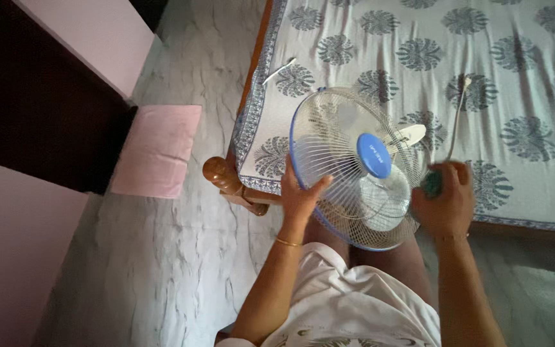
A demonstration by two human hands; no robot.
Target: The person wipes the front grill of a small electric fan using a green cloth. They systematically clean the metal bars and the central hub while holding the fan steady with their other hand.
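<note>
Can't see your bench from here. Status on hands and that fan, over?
Left hand flat on round white wire fan guard with blue hub. Right hand closed on green-handled tool at guard's right edge. Guard on lap, against patterned bedsheet.

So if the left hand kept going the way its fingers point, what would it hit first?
The left hand already rests on the fan guard, fingers pointing up and right across it. Going on, it would likely meet the blue centre cap first, though depth is unclear.
</note>
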